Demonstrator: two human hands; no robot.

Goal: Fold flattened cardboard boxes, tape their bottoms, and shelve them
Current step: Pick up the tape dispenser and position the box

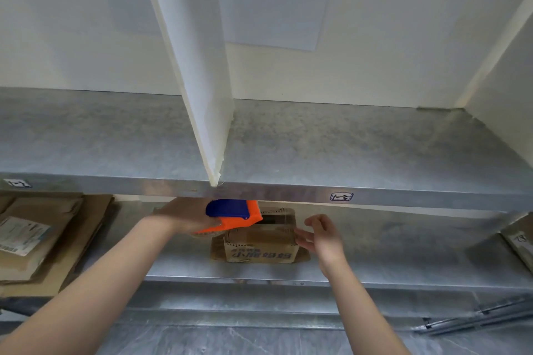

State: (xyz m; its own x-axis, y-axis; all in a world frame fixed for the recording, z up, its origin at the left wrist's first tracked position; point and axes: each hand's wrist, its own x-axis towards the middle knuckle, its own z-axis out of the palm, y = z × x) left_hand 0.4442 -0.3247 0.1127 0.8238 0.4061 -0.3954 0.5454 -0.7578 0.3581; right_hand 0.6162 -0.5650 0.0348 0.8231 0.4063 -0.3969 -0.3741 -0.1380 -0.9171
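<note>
Our right hand [323, 235]: grip released, fingers spread, fingertips touching or just beside the right wall of the cardboard box [261, 242].
Our left hand [187, 217]: grip clenched on the orange and blue tape dispenser [233, 215], held over the box's top left corner.
The box: folded up, standing on the lower shelf [389, 248] near its front edge, printed side facing us with the lettering upside down, so we judge the bottom is uppermost for taping; a dark gap shows along the top.
Handling: we expect it to be light and hollow, its walls stiff enough but ready to cave under a hard squeeze, and apt to slide on smooth metal; best steadied flat-palmed on opposite side walls, low down, away from the loose flaps.
Flattened cardboard [43, 236]: stacked on the same shelf, well apart to the left.
Upper shelf [360, 150]: bare metal, split by a white divider [207, 95], with a label [341, 196] on its front lip.
</note>
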